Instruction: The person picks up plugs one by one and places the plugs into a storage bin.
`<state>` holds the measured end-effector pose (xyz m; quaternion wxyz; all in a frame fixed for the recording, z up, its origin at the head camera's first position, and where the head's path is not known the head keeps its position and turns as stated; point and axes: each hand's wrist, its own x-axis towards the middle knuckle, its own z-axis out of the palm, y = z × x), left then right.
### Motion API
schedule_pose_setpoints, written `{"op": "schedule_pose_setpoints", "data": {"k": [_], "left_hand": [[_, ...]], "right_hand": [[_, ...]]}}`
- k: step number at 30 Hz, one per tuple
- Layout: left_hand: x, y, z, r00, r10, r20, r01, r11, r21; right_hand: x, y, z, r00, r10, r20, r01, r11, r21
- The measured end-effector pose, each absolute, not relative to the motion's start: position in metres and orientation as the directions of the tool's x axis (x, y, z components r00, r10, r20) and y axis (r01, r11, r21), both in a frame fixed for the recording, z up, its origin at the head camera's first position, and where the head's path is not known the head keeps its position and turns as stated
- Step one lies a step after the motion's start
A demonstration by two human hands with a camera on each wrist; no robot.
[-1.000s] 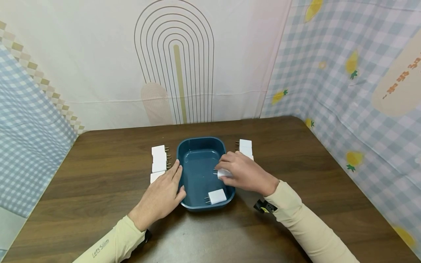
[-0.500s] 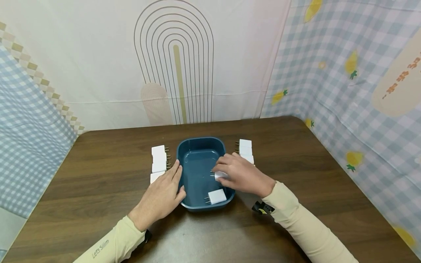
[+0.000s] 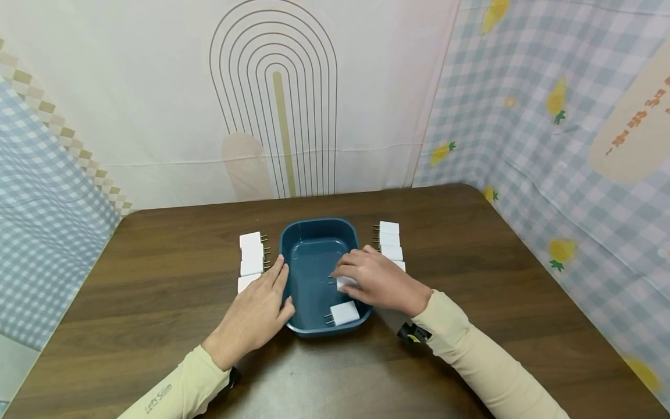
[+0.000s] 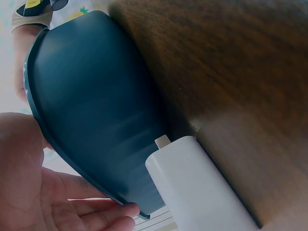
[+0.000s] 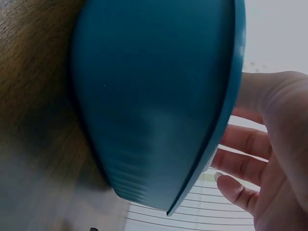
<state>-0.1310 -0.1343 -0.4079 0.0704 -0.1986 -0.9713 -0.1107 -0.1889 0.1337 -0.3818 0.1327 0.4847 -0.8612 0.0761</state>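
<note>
A dark teal plastic basin (image 3: 310, 273) sits on the table in the head view. Over its right rim reaches my right hand (image 3: 384, 282), pinching a white plug-in charger (image 3: 345, 283) with its prongs pointing left. Whether that charger touches the basin's floor I cannot tell. A second white charger (image 3: 344, 313) lies inside at the near right corner. My left hand (image 3: 250, 315) rests along the left rim, fingers straight; the left wrist view shows its fingertips (image 4: 130, 209) at the rim. In the right wrist view, the basin wall (image 5: 159, 96) hides the pinched charger.
Left of the basin, several white chargers (image 3: 252, 255) stand in a row, prongs toward it, partly behind my left hand. Another row of white chargers (image 3: 389, 239) is on the right, partly covered by my right hand. A patterned cloth (image 3: 173, 116) hangs behind the wooden table (image 3: 178, 250).
My right hand has moved slightly left and down into the basin with the charger, uncovering more of the right row. The left hand stays on the rim.
</note>
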Motion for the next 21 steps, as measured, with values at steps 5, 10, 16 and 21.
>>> {"op": "schedule_pose_setpoints", "data": {"k": [5,10,16,21], "left_hand": [[-0.1309,-0.1348,-0.4079,-0.909,0.372,0.187,0.404,0.896,0.182],[-0.1315,-0.1346,-0.4078,-0.910,0.371,0.186,0.403,0.897,0.182],[-0.1326,-0.1336,-0.4087,-0.910,0.371,0.185,0.402,0.899,0.175],[-0.1326,-0.1337,-0.4088,-0.909,0.373,0.188,0.404,0.899,0.167]], "right_hand": [[-0.1906,0.1326,-0.3847,-0.506,-0.816,0.280,-0.851,0.525,-0.007],[-0.1917,0.1308,-0.3874,-0.518,-0.814,0.262,-0.847,0.531,-0.027],[-0.1921,0.1291,-0.3886,-0.538,-0.808,0.241,-0.837,0.547,-0.037],[-0.1922,0.1273,-0.3883,-0.546,-0.806,0.228,-0.833,0.552,-0.040]]}}
